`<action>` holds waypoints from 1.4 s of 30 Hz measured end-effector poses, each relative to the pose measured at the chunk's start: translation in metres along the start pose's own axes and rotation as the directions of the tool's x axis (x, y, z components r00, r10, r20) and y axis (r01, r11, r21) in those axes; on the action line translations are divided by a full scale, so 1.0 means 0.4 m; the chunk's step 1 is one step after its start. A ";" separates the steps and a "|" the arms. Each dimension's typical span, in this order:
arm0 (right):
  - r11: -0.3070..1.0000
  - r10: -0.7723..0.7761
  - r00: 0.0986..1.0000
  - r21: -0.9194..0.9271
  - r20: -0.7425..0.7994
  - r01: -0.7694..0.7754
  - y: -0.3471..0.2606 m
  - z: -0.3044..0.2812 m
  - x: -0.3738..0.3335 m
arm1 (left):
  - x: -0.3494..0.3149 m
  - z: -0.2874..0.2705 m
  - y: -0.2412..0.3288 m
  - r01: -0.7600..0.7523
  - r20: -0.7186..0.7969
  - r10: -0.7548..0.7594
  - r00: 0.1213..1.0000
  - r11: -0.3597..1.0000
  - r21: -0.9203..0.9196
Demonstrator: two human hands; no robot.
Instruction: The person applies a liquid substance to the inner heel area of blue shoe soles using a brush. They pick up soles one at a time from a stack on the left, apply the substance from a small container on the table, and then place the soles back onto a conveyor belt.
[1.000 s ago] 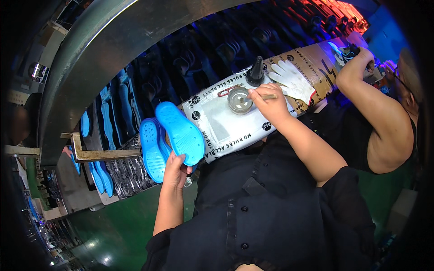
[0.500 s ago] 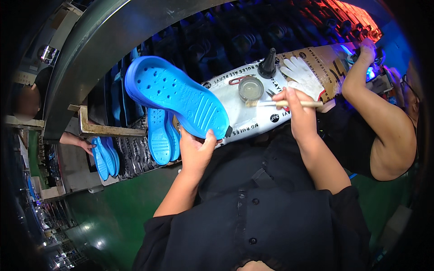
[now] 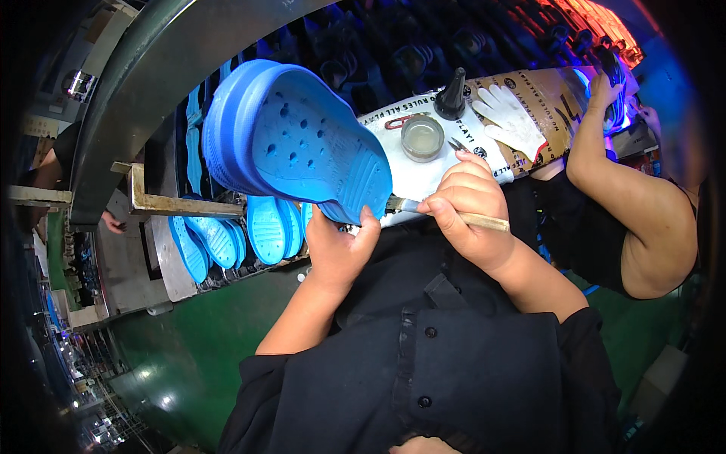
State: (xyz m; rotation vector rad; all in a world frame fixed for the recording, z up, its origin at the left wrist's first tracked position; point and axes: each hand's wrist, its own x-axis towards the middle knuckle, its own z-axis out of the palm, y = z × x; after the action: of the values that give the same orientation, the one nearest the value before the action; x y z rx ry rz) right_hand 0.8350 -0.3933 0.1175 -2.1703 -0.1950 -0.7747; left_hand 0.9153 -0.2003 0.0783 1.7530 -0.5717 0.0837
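My left hand (image 3: 342, 246) grips a blue shoe sole (image 3: 321, 147) by its narrow heel end, thumb on top. The sole is tilted, showing its holed inner face and thick ribbed side wall. In my right hand (image 3: 475, 208) is a flat brush with a pale wooden handle (image 3: 488, 222); its bristles touch or nearly touch the sole's heel edge. Just beyond the brush sits a round glass jar (image 3: 422, 139) with cloudy contents. A black bottle with a pointed nozzle (image 3: 451, 98) stands behind it.
More blue soles (image 3: 266, 231) lie on the rack at left, under a metal bar (image 3: 185, 204). A white glove (image 3: 507, 117) and red-handled snips (image 3: 397, 121) rest on the covered board. A co-worker's arm (image 3: 609, 174) reaches in at right; another person's hand (image 3: 113, 223) shows at left.
The brush has moved left and down from beside the jar to the sole's heel. My sole has tilted. The left-hand person's hand has drawn away from the soles, which now sit further right.
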 end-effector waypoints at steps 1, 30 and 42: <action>1.000 0.007 1.000 -0.005 0.003 -0.007 0.002 -0.002 0.000 | 0.000 -0.002 -0.002 -0.022 -0.009 0.022 1.000 0.999 0.027; 0.997 0.020 1.000 0.079 0.010 -0.021 0.010 -0.001 0.000 | -0.005 0.002 0.001 -0.152 -0.053 0.158 0.986 0.984 0.097; 0.992 0.049 0.999 0.118 -0.007 -0.048 0.001 0.003 -0.001 | -0.012 -0.022 -0.025 -0.297 0.090 0.285 0.954 0.937 0.186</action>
State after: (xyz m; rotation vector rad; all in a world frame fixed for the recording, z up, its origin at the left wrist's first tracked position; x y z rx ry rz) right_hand 0.8352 -0.3926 0.1165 -2.0516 -0.1782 -0.7282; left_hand 0.9175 -0.1892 0.0701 1.8557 -0.8924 0.3043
